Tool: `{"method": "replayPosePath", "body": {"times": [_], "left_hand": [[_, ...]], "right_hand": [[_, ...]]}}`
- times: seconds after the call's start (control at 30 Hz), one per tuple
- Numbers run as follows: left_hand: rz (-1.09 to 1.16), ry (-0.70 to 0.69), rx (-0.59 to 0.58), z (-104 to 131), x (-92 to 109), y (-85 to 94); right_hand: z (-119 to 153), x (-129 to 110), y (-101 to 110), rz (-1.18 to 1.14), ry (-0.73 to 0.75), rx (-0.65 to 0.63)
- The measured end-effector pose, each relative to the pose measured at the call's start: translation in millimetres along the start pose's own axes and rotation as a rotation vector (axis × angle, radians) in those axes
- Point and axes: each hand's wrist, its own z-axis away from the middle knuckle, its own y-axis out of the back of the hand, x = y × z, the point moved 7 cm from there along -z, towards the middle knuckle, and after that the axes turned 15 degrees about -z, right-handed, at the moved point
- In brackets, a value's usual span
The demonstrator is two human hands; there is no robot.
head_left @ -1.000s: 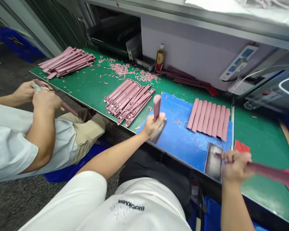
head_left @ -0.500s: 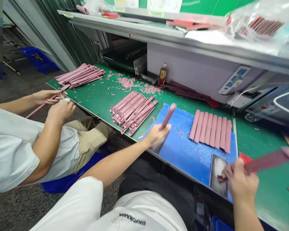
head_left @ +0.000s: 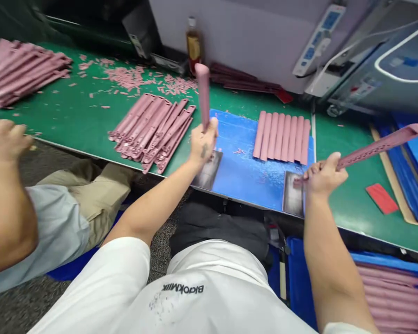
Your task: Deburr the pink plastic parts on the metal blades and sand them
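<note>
My left hand (head_left: 202, 143) is closed around a long pink plastic strip (head_left: 204, 97), which stands nearly upright over the left edge of the blue mat (head_left: 235, 178). Its lower end is close to a dark rectangular pad (head_left: 213, 171); I cannot tell whether they touch. In my right hand (head_left: 323, 180) is another pink strip (head_left: 376, 148), slanting up to the right, with a row of small holes along it. The short end below that hand is over a second dark pad (head_left: 293, 197). Several pink strips (head_left: 281, 137) lie side by side, rounded faces up, between the hands.
A pile of pink strips (head_left: 151, 132) lies left of the mat, near pink scraps (head_left: 128, 78). A co-worker's hand (head_left: 5, 139) is at the far left. A bottle (head_left: 194, 46) stands behind; a red piece (head_left: 382, 198) lies right. Below is a blue bin (head_left: 299, 260).
The view has tilted down and turned right. My right hand has brought its strip's lower end over the right pad. My left hand still grips its strip, now more upright.
</note>
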Motion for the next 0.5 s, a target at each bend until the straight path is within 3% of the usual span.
{"method": "replayPosePath", "body": {"times": [0.1, 0.2, 0.27, 0.33, 0.43, 0.5], "left_hand": [[0.081, -0.149, -0.066, 30.9, 9.2, 5.7], [0.004, -0.092, -0.173, 69.0, 8.8, 29.6], [-0.099, 0.023, -0.202, 63.9, 0.5, 33.3], [-0.149, 0.063, -0.171, 35.9, -5.7, 21.7], [-0.038, -0.086, -0.040, 4.3, -2.2, 3.0], [0.026, -0.203, 0.009, 17.3, 3.9, 8.9]], "right_hand": [[14.0, -10.4, 8.4, -0.016, 0.123, -0.133], [52.2, -20.0, 23.3, 0.034, 0.000, -0.252], [51.8, -13.8, 25.0, 0.095, -0.117, -0.214], [25.5, 0.5, 15.5, 0.139, -0.162, -0.144], [-13.7, 7.6, 2.3, 0.096, 0.021, -0.051], [-3.9, -1.8, 2.5, 0.105, 0.132, -0.109]]}}
